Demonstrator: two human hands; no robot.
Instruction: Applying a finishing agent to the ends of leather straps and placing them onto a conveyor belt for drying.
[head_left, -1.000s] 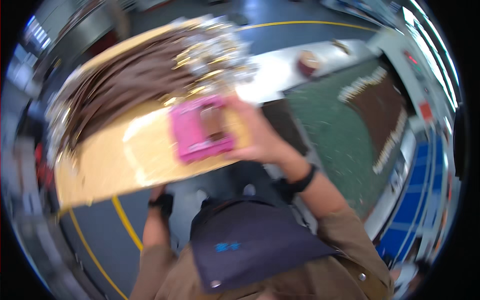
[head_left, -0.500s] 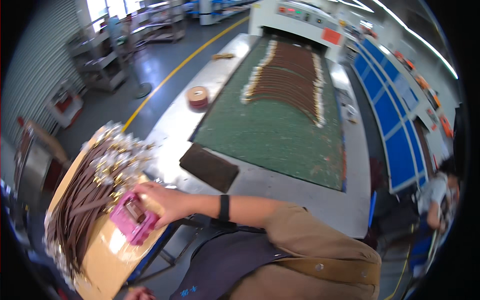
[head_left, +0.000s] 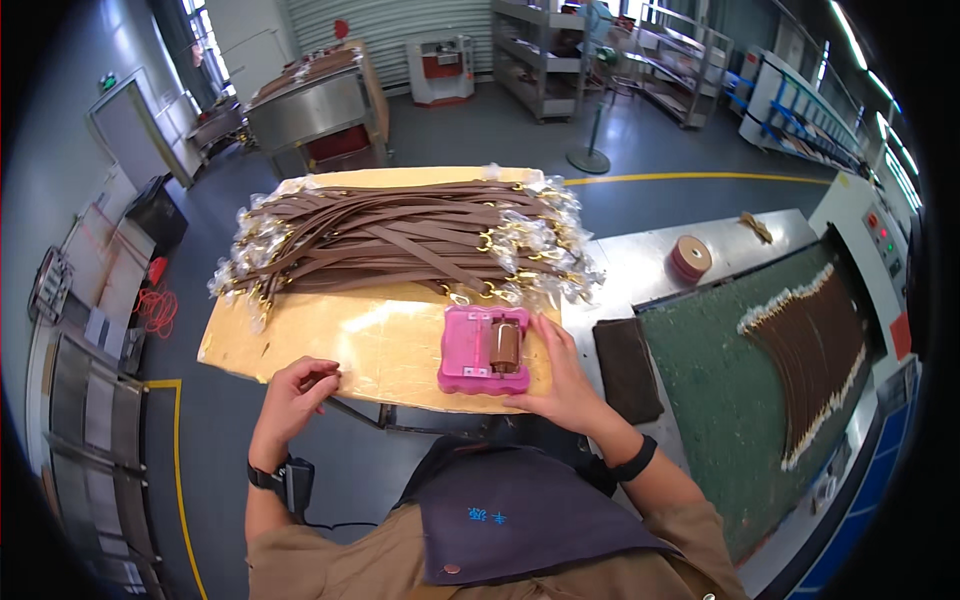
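Note:
A pink plastic holder [head_left: 462,345] with a brown roll [head_left: 505,346] set in its right side rests on the near part of the tan tabletop [head_left: 385,375]. My right hand [head_left: 562,372] grips the holder's right side, thumb near its lower corner and fingers at the upper one. To the left, my left hand [head_left: 300,393] hovers by the table's near edge, apart from the holder. Its fingers are curled with thumb and fingertips close together; whether they hold anything is hidden. Behind the holder lies a pile of brown straps [head_left: 400,235] with gold clasps and clear plastic wrapping on their ends.
At the right, a metal-edged conveyor with a green belt [head_left: 700,370] carries a row of brown straps [head_left: 815,355]. A dark folded cloth [head_left: 627,370] and a reddish-brown spool [head_left: 689,258] lie on its metal edge. Beyond the table stand a metal cabinet [head_left: 315,110] and shelves [head_left: 540,55].
My view has turned left from the conveyor to the table. My right hand still grips the pink holder. My left hand, barely visible before, is now fully in view.

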